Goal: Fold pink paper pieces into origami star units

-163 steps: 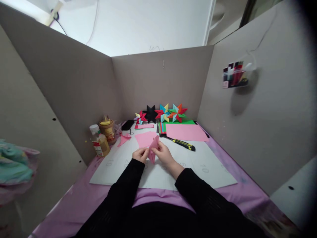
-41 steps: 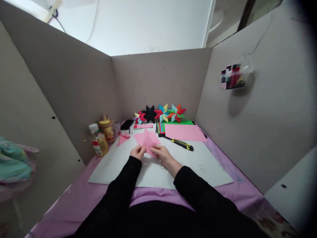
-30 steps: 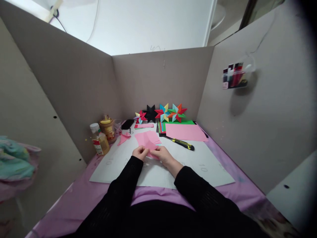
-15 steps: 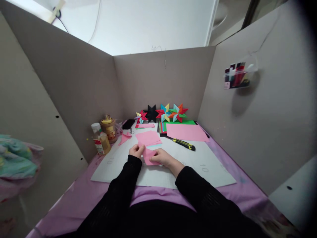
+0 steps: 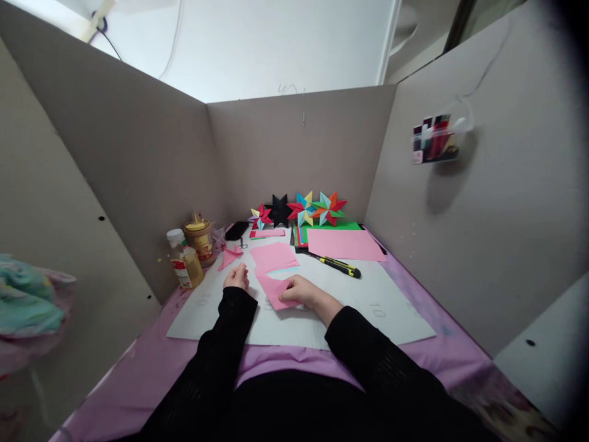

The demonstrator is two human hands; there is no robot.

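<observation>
A small folded pink paper piece [image 5: 273,290] lies flat on the white mat [image 5: 368,313] in front of me. My right hand [image 5: 300,291] rests on its right edge, fingers curled down and pressing it to the mat. Off to the left of the paper, my left hand [image 5: 236,277] sits on the mat with its fingers loosely curled and nothing in it. Just behind the piece lies a small stack of pink square sheets [image 5: 275,256]. A folded pink unit [image 5: 229,256] lies further left.
Several paper stars [image 5: 301,210] stand against the back wall, behind coloured sheets and a large pink sheet [image 5: 345,245]. A yellow-black utility knife [image 5: 337,265] lies right of the stack. A glue bottle [image 5: 183,261] and a jar [image 5: 200,241] stand at the left. Cardboard walls enclose the desk.
The pink piece was held up in both hands, then laid flat on the mat. My left hand let go and moved left; my right hand stays on the paper.
</observation>
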